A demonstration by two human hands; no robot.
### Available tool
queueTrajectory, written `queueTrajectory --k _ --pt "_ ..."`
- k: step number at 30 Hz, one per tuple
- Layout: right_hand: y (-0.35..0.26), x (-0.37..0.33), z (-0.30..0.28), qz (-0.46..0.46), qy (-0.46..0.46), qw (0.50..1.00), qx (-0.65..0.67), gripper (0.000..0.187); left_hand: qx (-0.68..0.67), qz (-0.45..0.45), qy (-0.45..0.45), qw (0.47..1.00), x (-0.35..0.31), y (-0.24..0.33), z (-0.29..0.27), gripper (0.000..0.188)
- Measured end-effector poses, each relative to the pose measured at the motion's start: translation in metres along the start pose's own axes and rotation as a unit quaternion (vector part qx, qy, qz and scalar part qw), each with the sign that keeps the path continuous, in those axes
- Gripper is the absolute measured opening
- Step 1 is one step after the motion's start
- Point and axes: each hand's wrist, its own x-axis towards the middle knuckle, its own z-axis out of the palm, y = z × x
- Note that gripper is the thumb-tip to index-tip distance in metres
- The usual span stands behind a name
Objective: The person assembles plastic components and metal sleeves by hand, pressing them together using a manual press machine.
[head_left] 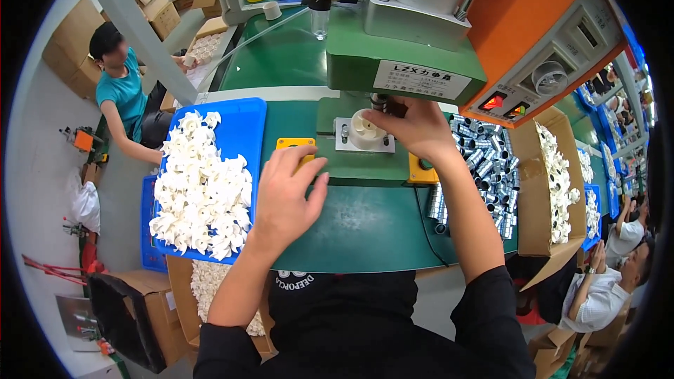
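Note:
My right hand (419, 128) is under the press head (404, 63), its thumb over the rim of a white round plastic part (366, 130) with inner ribs. That part sits on a bright metal fixture plate (342, 142). A short dark metal cylinder (379, 102) shows just above it, beside my fingers; whether it belongs to the press I cannot tell. My other fingertips are partly hidden behind the thumb. My left hand (288, 193) hovers with fingers apart and nothing in it, close to the left yellow button box (296, 144). A second yellow button box (421, 168) lies under my right wrist.
A blue tray (242, 130) heaped with white plastic pieces (200, 189) stands left. Right lie many metal sleeves (484, 168) and a cardboard box (530, 196) of white parts. An orange control box (533, 35) overhangs at upper right. A co-worker (125, 91) sits beyond the tray.

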Motion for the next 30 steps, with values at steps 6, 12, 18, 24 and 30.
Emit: queueTrajectory --k 6,12,18,24,30 --pt "0.004 -0.019 0.0 0.013 0.035 0.999 0.017 0.036 0.082 -0.016 0.004 0.996 -0.014 -0.017 -0.01 0.026" --pt "0.022 -0.107 0.032 -0.201 0.024 0.979 -0.023 0.035 0.114 -0.021 -0.04 0.992 -0.009 -0.007 -0.017 0.03" --pt "0.041 -0.147 0.049 -0.186 -0.051 0.967 -0.169 0.036 0.141 -0.003 -0.047 0.989 -0.001 -0.01 -0.013 0.029" --pt "0.04 -0.133 0.02 -0.19 0.098 0.962 -0.168 0.042 0.151 -0.019 -0.045 0.987 -0.007 -0.013 -0.016 0.028" --pt "0.062 -0.123 0.003 -0.107 0.157 0.938 -0.29 0.036 0.12 0.0 -0.038 0.992 -0.004 -0.014 -0.011 0.023"
